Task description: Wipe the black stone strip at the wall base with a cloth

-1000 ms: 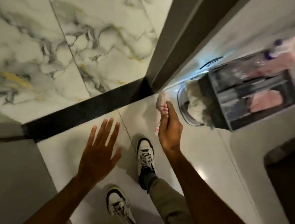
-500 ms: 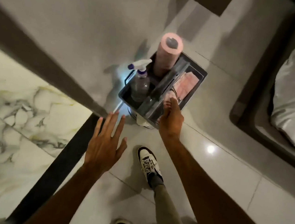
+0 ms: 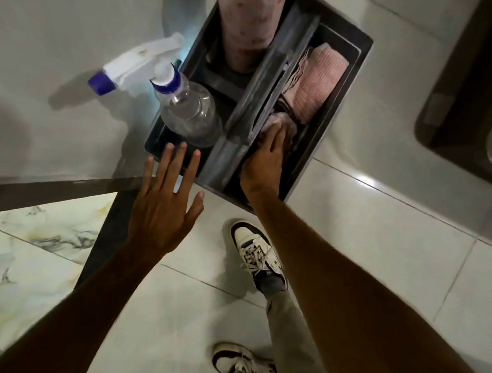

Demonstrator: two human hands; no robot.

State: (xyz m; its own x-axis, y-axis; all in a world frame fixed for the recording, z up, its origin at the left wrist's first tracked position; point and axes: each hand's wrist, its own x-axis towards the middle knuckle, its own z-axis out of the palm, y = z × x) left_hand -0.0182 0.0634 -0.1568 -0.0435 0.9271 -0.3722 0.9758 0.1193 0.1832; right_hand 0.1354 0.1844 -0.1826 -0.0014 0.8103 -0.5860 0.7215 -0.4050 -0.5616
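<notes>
Head view: right hand presses a crumpled pink-white cloth into the dark plastic caddy.
Its fingers close on the cloth; left hand hovers flat, fingers spread.

Dim, warm indoor light. Glare spot on floor tile at right. Spray bottle casts soft shadow left on wall. Wide-angle bending at edges; slight softness, possibly motion blur.

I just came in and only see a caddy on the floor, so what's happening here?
A person is standing over a dark caddy on the tiled floor. Their right hand reaches into its right compartment and rests on a cloth beside folded pink cloths. The left hand hovers open, empty. A spray bottle and a pink roll stand in the left compartment. The black stone strip isn't being wiped.
</notes>
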